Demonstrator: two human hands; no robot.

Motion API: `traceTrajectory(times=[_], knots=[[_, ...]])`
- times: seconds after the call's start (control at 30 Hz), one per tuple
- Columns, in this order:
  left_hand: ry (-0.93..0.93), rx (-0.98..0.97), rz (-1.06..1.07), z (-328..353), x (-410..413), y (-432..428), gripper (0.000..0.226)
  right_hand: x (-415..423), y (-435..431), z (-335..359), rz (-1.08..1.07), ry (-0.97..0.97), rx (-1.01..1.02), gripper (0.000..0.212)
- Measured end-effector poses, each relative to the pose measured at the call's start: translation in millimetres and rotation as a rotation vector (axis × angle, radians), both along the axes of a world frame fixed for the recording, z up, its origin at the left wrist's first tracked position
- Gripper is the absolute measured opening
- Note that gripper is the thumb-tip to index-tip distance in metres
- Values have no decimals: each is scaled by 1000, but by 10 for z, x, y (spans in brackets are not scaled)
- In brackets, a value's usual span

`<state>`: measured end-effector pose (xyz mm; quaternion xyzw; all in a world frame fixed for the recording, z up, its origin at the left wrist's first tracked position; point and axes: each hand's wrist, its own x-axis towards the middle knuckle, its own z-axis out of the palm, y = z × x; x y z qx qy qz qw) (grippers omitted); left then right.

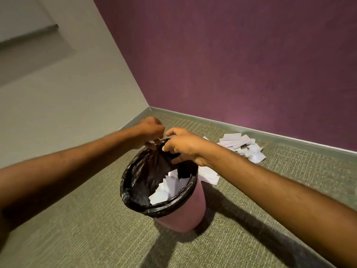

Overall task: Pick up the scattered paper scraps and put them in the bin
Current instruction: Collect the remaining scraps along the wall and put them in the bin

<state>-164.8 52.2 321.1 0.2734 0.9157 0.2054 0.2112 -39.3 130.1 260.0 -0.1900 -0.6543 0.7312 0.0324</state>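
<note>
Head view: the task partly done. The bin (179, 215), a pink tub fitted with a black liner (135, 180), stood on the carpet (77, 229) near the corner of the room. Inside it lay a layer of white binned scraps (164, 190), covering part of the bottom that showed, so at least one load had gone in.

Both hands were held over the far rim, close together. The right hand (185, 145) had its fingers curled onto the liner, which rose in a bunched peak at that point, and appeared to grip it. The left hand (149, 130) was curled into a loose fist, with a white sliver at its fingertips. Whether it pinched a scrap, the liner, or nothing could not be told.

Two groups were yet to be collected: a few flat scraps (209, 176) on the carpet just beside the bin on its right, and a larger loose pile (241, 147) farther off, close to the skirting under the purple wall (231, 55). By volume the floor paper looked about equal to, or more than, what was in the bin, so the task was judged to be roughly at its midpoint, with several more pick-ups needed
</note>
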Motion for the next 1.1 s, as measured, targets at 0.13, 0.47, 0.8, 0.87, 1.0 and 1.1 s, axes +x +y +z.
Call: traceTrajectory(times=[0.13,0.47,0.8,0.87,1.0,1.1], knots=[[-13,64,-94,16,125,446,19,206,340,111,-108,17,22,41],[-124,55,-247,-325,7,1120,16,881,1203,243,-392,-119,99,22],[-272,72,-350,-757,-177,1743,25,796,1706,238,-444,-303,249,22],[-291,64,-375,-806,-223,1864,28,710,1775,255,-416,-351,311,19],[-346,48,-389,-920,-347,2081,36,482,1940,318,-412,-429,394,6],[-390,-54,-427,-942,-406,2212,44,291,2071,288,-432,-472,412,7]])
